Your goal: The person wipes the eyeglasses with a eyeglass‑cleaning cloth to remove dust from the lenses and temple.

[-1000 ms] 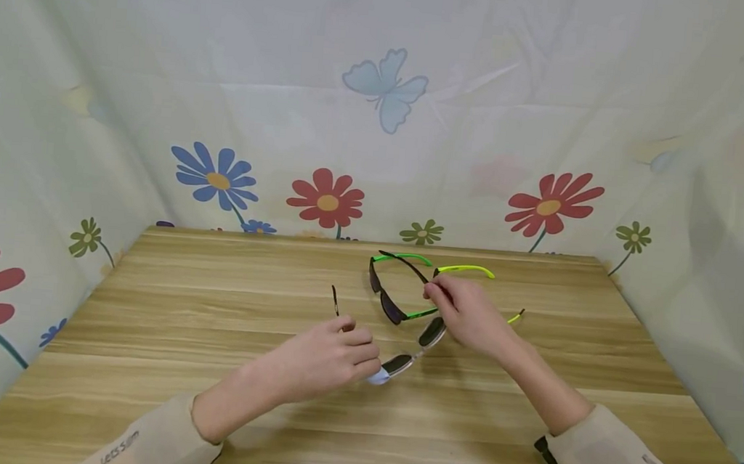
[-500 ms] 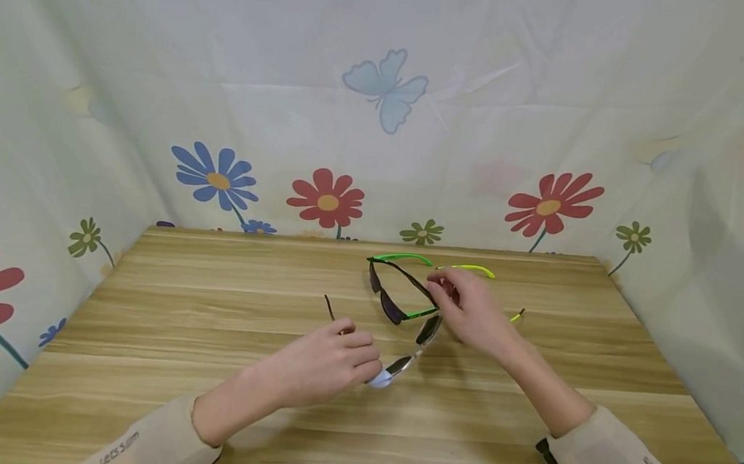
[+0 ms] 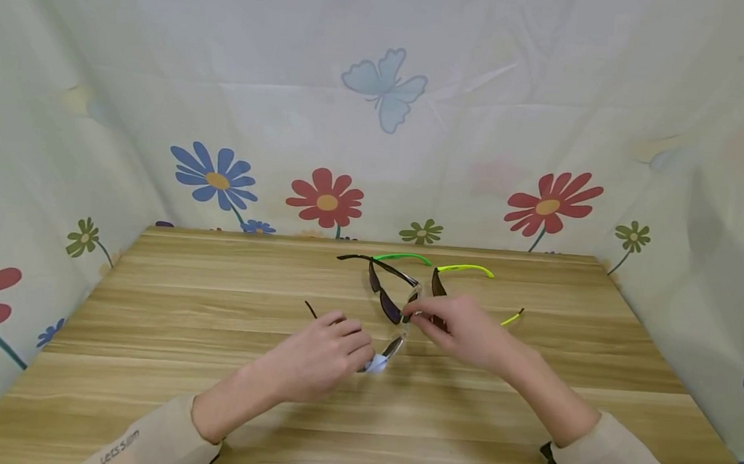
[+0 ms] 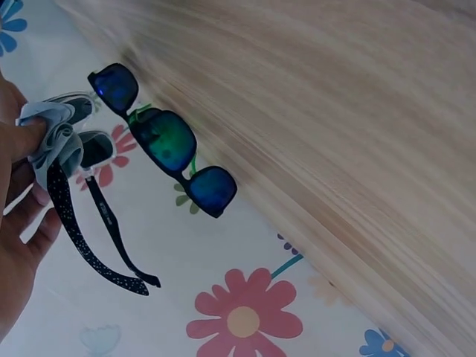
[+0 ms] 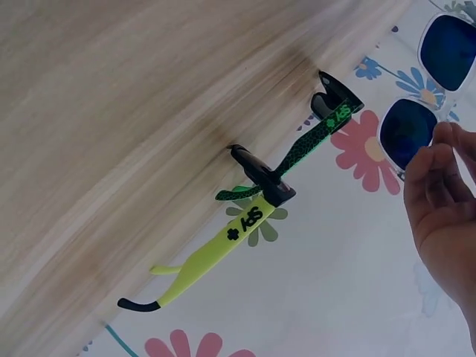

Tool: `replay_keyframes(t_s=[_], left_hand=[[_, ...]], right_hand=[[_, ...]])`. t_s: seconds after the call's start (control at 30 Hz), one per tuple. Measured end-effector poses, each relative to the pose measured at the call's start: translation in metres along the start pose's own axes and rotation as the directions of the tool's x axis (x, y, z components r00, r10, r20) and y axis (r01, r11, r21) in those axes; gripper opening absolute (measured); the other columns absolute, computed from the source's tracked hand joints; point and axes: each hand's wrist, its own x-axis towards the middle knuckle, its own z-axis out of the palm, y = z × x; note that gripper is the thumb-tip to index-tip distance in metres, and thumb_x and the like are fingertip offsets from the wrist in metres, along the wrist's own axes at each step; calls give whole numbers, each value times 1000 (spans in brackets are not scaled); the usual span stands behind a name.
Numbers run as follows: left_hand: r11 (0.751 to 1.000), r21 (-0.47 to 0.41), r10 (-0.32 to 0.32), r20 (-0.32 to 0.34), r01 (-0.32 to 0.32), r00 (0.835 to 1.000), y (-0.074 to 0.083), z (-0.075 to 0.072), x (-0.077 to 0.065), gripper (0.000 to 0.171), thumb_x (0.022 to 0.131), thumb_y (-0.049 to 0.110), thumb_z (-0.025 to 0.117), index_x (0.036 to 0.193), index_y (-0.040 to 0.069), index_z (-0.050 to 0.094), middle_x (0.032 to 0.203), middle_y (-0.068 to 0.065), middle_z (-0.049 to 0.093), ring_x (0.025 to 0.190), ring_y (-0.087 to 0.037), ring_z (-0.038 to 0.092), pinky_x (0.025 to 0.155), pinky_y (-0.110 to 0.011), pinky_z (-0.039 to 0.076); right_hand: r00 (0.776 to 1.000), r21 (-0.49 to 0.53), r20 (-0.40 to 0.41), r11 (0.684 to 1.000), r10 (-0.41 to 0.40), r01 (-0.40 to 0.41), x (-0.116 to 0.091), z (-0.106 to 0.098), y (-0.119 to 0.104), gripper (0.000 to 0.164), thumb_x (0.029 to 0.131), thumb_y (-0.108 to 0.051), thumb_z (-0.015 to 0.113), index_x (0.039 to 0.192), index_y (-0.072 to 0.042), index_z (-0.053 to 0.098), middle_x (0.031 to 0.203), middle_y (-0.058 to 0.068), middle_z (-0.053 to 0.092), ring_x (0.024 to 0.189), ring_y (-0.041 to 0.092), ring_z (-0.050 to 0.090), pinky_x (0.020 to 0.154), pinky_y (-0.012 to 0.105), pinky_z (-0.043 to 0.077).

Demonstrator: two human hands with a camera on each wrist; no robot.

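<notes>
Clear-framed sunglasses (image 3: 393, 346) with dark lenses are held above the table between both hands, their black temples (image 4: 104, 212) unfolded. My left hand (image 3: 319, 357) pinches a bunched light blue cloth (image 4: 56, 134) against one end of the frame. Part of that end is hidden beneath the cloth. At the other lens (image 5: 407, 134), my right hand (image 5: 446, 219) pinches the frame between thumb and fingers. In the head view the right hand (image 3: 462, 330) partly covers the sunglasses and the pair with yellow temples behind.
Sunglasses with green temples (image 3: 390, 308) and sunglasses with yellow temples (image 5: 219, 249) stand side by side, unfolded, on the wooden table (image 3: 210, 285) beyond the hands. A flower-printed white curtain (image 3: 257, 106) rises behind the table's far edge.
My right hand has moved left and slightly nearer, turning the clear-framed sunglasses so their temples point further left. My left hand has shifted slightly left with the cloth. The other two pairs have not moved.
</notes>
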Motion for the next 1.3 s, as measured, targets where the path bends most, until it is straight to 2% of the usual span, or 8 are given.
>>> replay_keyframes(t_s=[0.13,0.27,0.43,0.6,0.7,0.83,1.1,1.3], left_hand=[[1000,-12,-22,-34,22,999,-2,0,-1,12,95,15,71,107,12,71,105,1,69,101,-20,62,84,-34,46],[999,-21,-29,-68,28,997,-4,0,0,9,98,18,70,105,12,70,102,2,68,99,-20,62,84,-35,46],[1000,-11,-20,-102,19,995,-4,1,0,11,98,22,71,104,12,68,100,2,67,96,-20,61,83,-35,45],[1000,7,-8,-122,9,992,-4,2,0,13,98,23,71,103,12,67,99,2,66,95,-20,60,83,-35,45],[1000,6,-8,-120,9,993,-3,2,0,13,98,23,71,102,12,67,99,2,66,95,-19,60,83,-35,45],[1000,-4,-14,-106,13,994,-3,1,0,11,98,23,70,103,13,67,99,3,66,95,-19,60,83,-35,45],[1000,-10,-19,-85,19,996,-3,0,0,10,99,23,69,102,13,68,99,3,67,96,-18,62,84,-35,47],[999,-36,-29,-50,28,998,-3,-2,0,14,99,27,67,102,14,69,99,3,67,97,-18,62,86,-37,47]], right_hand=[[998,-12,57,1000,-13,14,0,2,-3,21,100,-5,65,118,-10,74,93,-9,70,62,1,48,59,23,46],[996,-47,84,999,-15,19,2,2,-7,22,100,-7,66,121,-9,74,96,-8,70,64,0,50,60,23,47],[996,-94,94,995,-3,12,3,5,-8,22,101,-8,65,121,-9,73,96,-7,69,65,-1,50,60,23,47],[997,-147,77,988,-29,40,4,7,-10,17,99,-8,68,115,-8,75,103,-1,74,74,2,60,64,23,51],[996,-174,66,982,-59,70,5,8,-11,16,98,-6,70,113,-7,75,104,2,75,83,7,68,69,26,54],[994,-197,66,976,-81,93,6,9,-11,14,98,-4,70,110,-6,76,103,2,75,88,11,71,73,29,56],[991,-210,87,970,-106,122,5,10,-11,16,95,4,69,109,-3,74,96,4,73,83,9,67,71,26,54],[987,-236,73,959,-145,158,5,13,-12,15,93,5,70,105,-4,72,87,-1,67,74,7,58,65,23,51]])
